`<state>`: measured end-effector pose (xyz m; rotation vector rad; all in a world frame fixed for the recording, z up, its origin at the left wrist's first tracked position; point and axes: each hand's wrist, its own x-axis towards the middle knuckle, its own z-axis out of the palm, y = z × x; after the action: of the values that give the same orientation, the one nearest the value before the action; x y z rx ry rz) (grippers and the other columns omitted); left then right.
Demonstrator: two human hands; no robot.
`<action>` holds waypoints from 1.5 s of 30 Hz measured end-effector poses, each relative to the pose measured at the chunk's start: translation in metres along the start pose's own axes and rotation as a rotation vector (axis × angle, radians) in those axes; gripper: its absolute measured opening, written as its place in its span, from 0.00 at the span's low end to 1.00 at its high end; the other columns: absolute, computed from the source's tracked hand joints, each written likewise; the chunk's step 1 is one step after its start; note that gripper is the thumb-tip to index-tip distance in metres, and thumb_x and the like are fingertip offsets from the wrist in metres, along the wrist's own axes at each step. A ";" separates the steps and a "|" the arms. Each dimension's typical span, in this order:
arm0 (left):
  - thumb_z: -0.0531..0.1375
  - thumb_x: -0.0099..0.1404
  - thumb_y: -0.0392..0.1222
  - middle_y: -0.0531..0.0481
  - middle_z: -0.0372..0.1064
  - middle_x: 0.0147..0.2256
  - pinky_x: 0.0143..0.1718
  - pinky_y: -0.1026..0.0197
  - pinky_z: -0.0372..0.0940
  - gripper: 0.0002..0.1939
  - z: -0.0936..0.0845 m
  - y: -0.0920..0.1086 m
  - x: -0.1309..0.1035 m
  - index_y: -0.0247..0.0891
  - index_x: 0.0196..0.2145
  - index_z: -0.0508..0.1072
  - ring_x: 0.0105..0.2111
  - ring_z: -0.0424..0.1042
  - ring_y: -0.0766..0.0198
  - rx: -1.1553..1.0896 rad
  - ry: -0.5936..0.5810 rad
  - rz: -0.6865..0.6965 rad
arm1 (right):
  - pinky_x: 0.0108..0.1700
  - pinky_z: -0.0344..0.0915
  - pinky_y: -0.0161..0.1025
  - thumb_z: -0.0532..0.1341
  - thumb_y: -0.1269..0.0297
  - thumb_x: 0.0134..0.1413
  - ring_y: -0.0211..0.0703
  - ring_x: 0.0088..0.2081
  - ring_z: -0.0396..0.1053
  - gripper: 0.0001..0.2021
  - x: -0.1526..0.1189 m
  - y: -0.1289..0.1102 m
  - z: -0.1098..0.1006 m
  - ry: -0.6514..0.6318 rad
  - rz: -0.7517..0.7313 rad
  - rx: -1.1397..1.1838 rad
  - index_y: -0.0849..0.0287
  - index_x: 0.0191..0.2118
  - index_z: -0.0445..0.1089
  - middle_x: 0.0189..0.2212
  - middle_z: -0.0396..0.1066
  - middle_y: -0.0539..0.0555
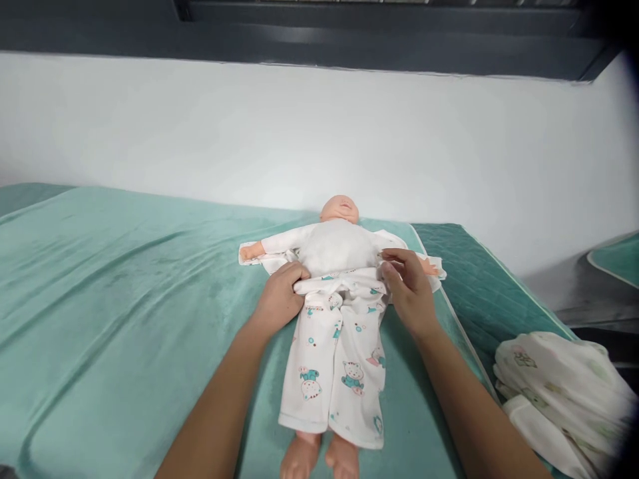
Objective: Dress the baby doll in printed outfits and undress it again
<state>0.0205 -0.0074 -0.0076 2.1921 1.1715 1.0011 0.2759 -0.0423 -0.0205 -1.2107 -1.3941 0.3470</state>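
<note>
A baby doll lies on its back with its feet toward me and its arms spread. It has a white cloth torso and wears white trousers printed with cartoon animals. The waistband is bunched at its belly. My left hand is closed on the waistband at the left hip, its fingertips partly hidden. At the other hip, my right hand has its thumb against the waistband and its index finger apart from it. A white printed top lies spread under the doll's arms.
The doll rests on a light green cover with wrinkles at left. A darker green quilted sheet shows at right. Crumpled white printed cloth sits at the lower right. Behind are a white wall and a dark overhead frame.
</note>
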 end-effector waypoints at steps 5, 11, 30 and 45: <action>0.50 0.46 0.26 0.55 0.60 0.27 0.31 0.62 0.52 0.10 0.001 0.001 0.001 0.39 0.25 0.59 0.29 0.60 0.65 -0.011 0.002 -0.006 | 0.57 0.61 0.50 0.56 0.54 0.65 0.49 0.54 0.66 0.14 0.001 0.006 0.006 -0.093 -0.011 -0.067 0.52 0.49 0.71 0.50 0.71 0.55; 0.48 0.44 0.26 0.55 0.59 0.27 0.31 0.62 0.52 0.11 0.002 0.003 0.001 0.39 0.25 0.57 0.29 0.59 0.65 -0.022 -0.007 -0.014 | 0.62 0.55 0.54 0.52 0.50 0.67 0.51 0.58 0.61 0.17 0.009 0.010 0.010 -0.198 -0.044 -0.160 0.52 0.47 0.74 0.52 0.70 0.56; 0.49 0.44 0.26 0.55 0.60 0.27 0.31 0.62 0.53 0.10 0.003 0.006 0.002 0.39 0.25 0.59 0.29 0.60 0.65 -0.016 0.000 -0.047 | 0.71 0.46 0.51 0.51 0.44 0.65 0.49 0.68 0.52 0.24 0.008 0.009 0.014 -0.290 0.129 0.125 0.47 0.61 0.66 0.63 0.62 0.49; 0.49 0.43 0.26 0.55 0.61 0.27 0.31 0.62 0.54 0.12 0.004 0.004 0.003 0.39 0.26 0.60 0.30 0.61 0.64 -0.015 -0.001 -0.026 | 0.73 0.34 0.51 0.50 0.44 0.66 0.44 0.71 0.39 0.30 0.013 0.013 0.015 -0.309 0.124 0.117 0.46 0.69 0.51 0.71 0.44 0.44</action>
<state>0.0268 -0.0076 -0.0067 2.1596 1.1853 0.9951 0.2716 -0.0197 -0.0276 -1.1844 -1.5403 0.7176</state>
